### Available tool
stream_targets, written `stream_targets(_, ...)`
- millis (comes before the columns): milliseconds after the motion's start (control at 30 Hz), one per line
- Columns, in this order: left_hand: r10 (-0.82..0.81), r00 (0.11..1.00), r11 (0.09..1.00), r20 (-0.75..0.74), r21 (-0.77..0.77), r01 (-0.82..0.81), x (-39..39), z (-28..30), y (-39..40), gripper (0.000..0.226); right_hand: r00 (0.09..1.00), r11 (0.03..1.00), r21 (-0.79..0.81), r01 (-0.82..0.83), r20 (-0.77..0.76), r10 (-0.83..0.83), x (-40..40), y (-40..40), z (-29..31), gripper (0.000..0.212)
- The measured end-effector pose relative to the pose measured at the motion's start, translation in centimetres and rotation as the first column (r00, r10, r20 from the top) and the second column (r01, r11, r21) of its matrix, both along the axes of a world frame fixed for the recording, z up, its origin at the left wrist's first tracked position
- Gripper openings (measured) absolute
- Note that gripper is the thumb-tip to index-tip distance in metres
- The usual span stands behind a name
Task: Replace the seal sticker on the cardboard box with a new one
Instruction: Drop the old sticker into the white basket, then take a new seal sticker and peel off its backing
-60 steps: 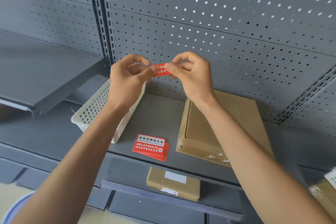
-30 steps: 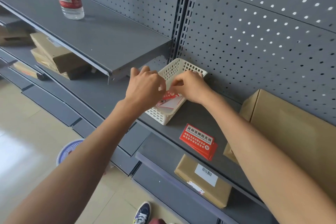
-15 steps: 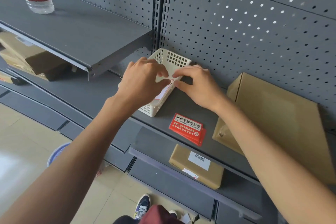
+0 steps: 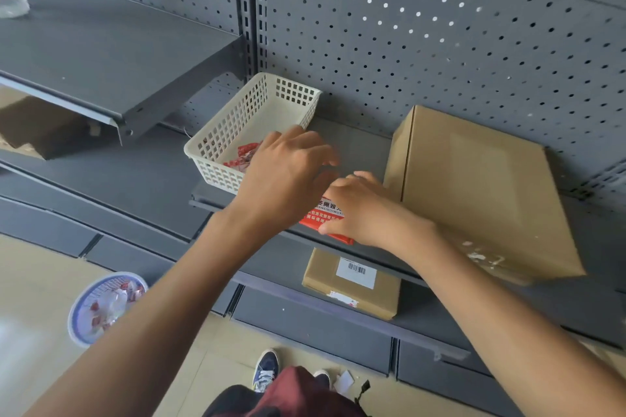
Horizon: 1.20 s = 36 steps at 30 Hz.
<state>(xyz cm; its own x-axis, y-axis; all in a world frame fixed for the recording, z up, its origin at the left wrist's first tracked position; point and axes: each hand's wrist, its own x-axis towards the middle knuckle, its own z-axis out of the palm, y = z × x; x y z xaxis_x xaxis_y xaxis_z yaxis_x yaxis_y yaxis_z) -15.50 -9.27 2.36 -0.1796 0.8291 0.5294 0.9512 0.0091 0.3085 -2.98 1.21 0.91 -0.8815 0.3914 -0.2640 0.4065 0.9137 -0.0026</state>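
I see my right hand lying on the stack of red seal stickers, its fingers bent over the far edge and thumb at the near edge, gripping the stack, I think, though the blur leaves me unsure. My left hand hovers just above, fingers spread and loose, holding nothing. The stack sits on the grey metal shelf, between a white plastic basket with crumpled red scraps and the cardboard box, which leans back against the perforated back panel. On the stickers I make out white Chinese characters, partly covered. A smaller box with a barcode label rests on the shelf below. A blue-rimmed bin stands on the beige floor.
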Motion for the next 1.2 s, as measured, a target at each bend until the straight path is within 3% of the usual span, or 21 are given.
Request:
stream_targets(100,-0.039,0.999,0.999,0.028,0.008,0.039,1.1,-1.7,-0.6,0.008,0.999,0.999,0.006,0.033,0.005,-0.033,0.5,-0.3,0.1,0.053)
stream_targets(400,-0.026,0.996,0.985,0.090,-0.166,0.040,2.0,-6.0,-1.6,0.033,0.992,0.989,-0.090,0.114,-0.039,-0.117,2.0,-0.7,-0.3,0.045)
stream_targets(667,-0.004,0.999,0.980,0.049,-0.199,0.014,1.6,-8.5,-1.7,0.013,0.987,0.984,-0.131,0.123,-0.090,-0.135,2.5,-1.0,-0.5,0.040)
stream_targets(800,-0.007,0.995,0.984,0.104,-0.175,0.025,1.5,-8.7,-1.9,0.028,0.976,0.983,-0.120,0.142,-0.146,-0.159,2.6,-1.3,-0.4,0.043)
stream_targets(933,0.022,0.987,0.990,0.157,-0.144,0.001,1.5,-8.9,-2.1,0.026,0.966,0.985,-0.095,0.145,-0.202,-0.162,2.7,-1.5,-0.4,0.039)
stream_targets(1100,0.072,0.971,0.986,0.227,-0.165,-0.034,1.9,-8.5,-2.2,0.057,0.966,0.993,-0.025,0.117,-0.231,-0.120,3.0,-1.9,-0.1,0.033)
stream_targets(1200,0.070,0.954,0.990,0.292,-0.138,-0.030,2.1,-7.9,-2.4,0.063,0.958,0.993,-0.018,0.114,-0.264,-0.115,3.3,-2.1,0.6,0.030)
